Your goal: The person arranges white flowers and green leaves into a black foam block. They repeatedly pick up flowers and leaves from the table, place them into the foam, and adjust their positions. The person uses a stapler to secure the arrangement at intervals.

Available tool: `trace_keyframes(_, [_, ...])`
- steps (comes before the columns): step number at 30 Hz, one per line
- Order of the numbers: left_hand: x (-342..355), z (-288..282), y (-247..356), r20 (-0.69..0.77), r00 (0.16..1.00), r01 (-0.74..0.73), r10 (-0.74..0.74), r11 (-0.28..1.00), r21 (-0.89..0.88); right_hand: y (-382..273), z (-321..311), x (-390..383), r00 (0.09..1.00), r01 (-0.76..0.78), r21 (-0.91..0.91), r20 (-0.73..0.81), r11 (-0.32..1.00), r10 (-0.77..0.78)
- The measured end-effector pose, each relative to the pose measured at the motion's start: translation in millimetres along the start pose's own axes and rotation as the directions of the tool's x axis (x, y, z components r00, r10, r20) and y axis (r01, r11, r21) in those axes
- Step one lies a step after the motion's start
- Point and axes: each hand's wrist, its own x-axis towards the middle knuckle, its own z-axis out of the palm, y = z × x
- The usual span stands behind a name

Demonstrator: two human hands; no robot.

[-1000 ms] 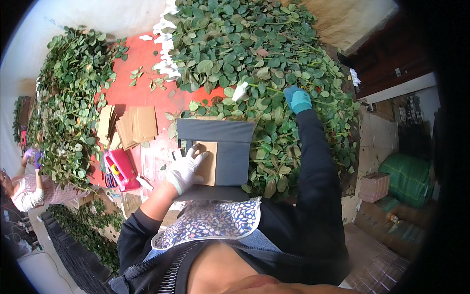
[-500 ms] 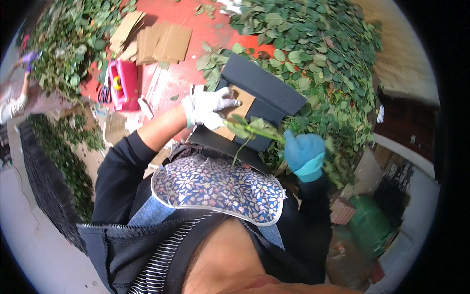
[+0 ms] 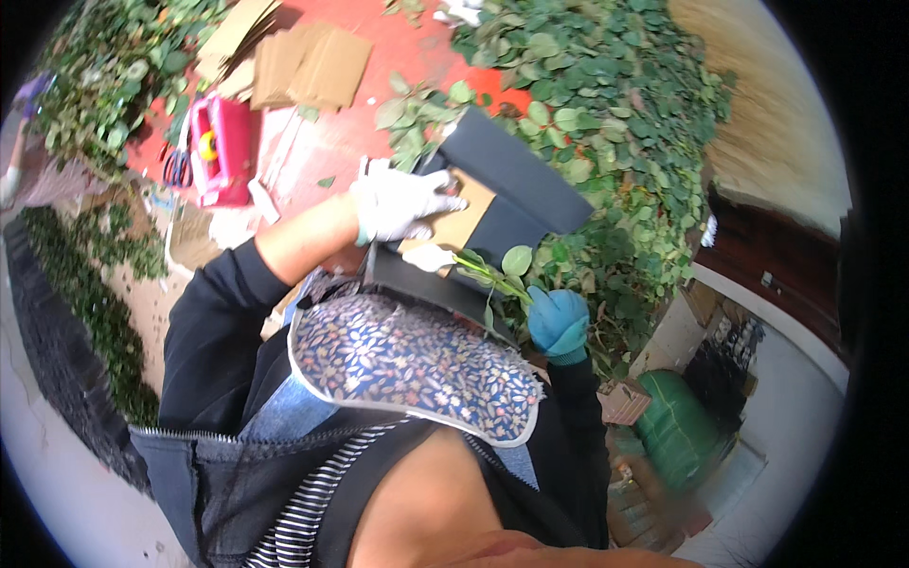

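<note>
My left hand (image 3: 402, 201), in a white glove, lies on a brown cardboard piece (image 3: 461, 213) with its fingers stretched apart. That cardboard sits inside a dark, folded sheet-like holder (image 3: 511, 166) in front of my apron. My right hand (image 3: 557, 322), in a blue glove, is closed round the green stem of a white rose (image 3: 429, 257). The bud points left, over the cardboard's near edge and just below my left hand. A few leaves (image 3: 517, 260) stand out from the stem between bud and glove.
Heaps of leafy stems (image 3: 615, 114) cover the red table's right side, with more foliage (image 3: 114, 85) at far left. Stacked cardboard pieces (image 3: 327, 66) and a pink plastic container (image 3: 220, 151) stand at the back left. A green bundle (image 3: 677, 426) is at lower right.
My right hand has moved left and slightly down with the rose, whose white bud now shows clear of my left glove. My left hand stays on the cardboard.
</note>
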Motion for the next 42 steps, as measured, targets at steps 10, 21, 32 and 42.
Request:
trace_keyframes(10, [1.9, 16.1, 32.3, -0.109, 0.981, 0.184, -0.158, 0.937, 0.297, 110.7, -79.8, 141.7, 0.976, -0.092, -0.222, -0.215, 0.971, 0.044])
trace_keyframes(21, [-10.5, 4.3, 54.6, -0.004, 0.979, 0.19, -0.203, 0.911, 0.365, 167.3, -24.2, 319.4, 0.988, -0.106, -0.123, 0.098, 0.987, 0.118])
trace_keyframes(32, [-6.8, -3.2, 60.4, -0.034, 0.97, 0.244, -0.242, 0.944, 0.223, 175.2, 61.4, 355.6, 0.975, -0.155, -0.21, 0.127, 0.965, 0.185])
trace_keyframes(42, [-3.3, 10.1, 55.4, 0.039, 0.95, 0.301, -0.31, 0.941, 0.156, 150.5, 9.4, 312.9, 0.993, -0.08, 0.064, -0.083, 0.995, 0.085])
